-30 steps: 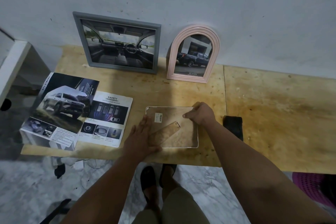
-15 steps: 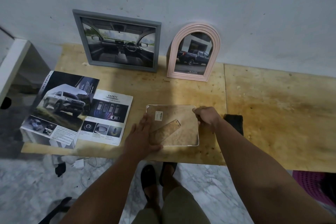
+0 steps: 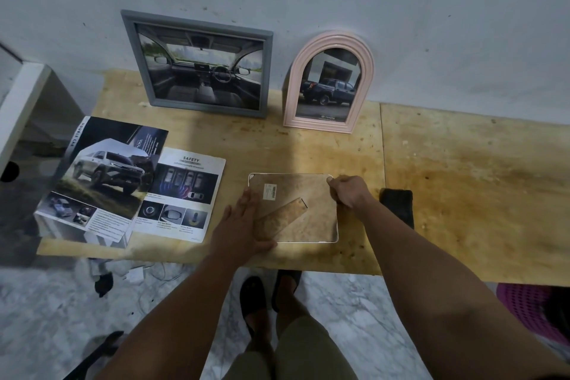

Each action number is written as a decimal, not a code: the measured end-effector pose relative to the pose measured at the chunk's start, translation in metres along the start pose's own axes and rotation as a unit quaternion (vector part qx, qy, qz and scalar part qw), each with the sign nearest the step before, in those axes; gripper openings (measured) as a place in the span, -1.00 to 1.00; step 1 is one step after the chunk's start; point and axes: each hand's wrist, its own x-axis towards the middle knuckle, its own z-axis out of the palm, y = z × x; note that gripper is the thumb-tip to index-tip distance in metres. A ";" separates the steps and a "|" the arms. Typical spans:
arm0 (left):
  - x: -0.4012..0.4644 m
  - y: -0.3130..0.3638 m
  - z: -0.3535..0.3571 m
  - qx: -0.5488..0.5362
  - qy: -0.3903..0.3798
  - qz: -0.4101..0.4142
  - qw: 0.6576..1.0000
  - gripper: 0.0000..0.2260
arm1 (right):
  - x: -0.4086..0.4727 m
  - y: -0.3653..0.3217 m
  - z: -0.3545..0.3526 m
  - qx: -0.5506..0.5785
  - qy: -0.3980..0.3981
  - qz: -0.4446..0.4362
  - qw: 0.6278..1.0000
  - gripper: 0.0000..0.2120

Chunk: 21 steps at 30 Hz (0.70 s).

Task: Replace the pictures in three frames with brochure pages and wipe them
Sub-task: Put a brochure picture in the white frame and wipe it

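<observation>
A small frame (image 3: 311, 191) lies face down on the wooden table (image 3: 462, 182), its brown backing board and folded stand leg showing, with a barcode sticker near the top left. My left hand (image 3: 243, 225) lies flat with straight fingers on its left edge. My right hand (image 3: 350, 191) grips the frame's upper right corner with curled fingers. A grey rectangular frame (image 3: 197, 63) with a car-interior picture and a pink arched frame (image 3: 330, 83) with a pickup picture lean on the wall. A car brochure (image 3: 105, 179) and a loose "Safety" page (image 3: 182, 194) lie at the left.
A black cloth (image 3: 398, 203) lies just right of my right wrist. A white shelf edge (image 3: 21, 108) stands at the far left. Cables and a charger (image 3: 135, 274) lie on the marble floor below the table's front edge. A pink basket (image 3: 524, 302) sits at lower right.
My right hand has slid from the frame's top edge to its upper right corner. The left hand stays flat on the left edge. The frame has barely moved.
</observation>
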 end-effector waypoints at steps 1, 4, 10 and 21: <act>0.000 0.000 0.000 0.004 -0.001 -0.001 1.000 0.18 | 0.001 0.000 -0.001 0.001 -0.003 0.001 1.000 -0.67; 0.000 0.000 -0.001 0.013 -0.004 -0.005 1.000 0.18 | 0.000 0.004 -0.001 0.005 0.004 -0.006 1.000 -0.64; 0.002 -0.001 0.001 0.030 -0.004 0.004 1.000 0.18 | -0.006 0.009 0.005 -0.211 0.063 -0.081 0.972 -0.51; 0.003 -0.001 -0.001 0.040 -0.004 0.016 0.999 0.17 | 0.000 -0.005 0.002 -0.237 -0.004 -0.022 0.971 -0.46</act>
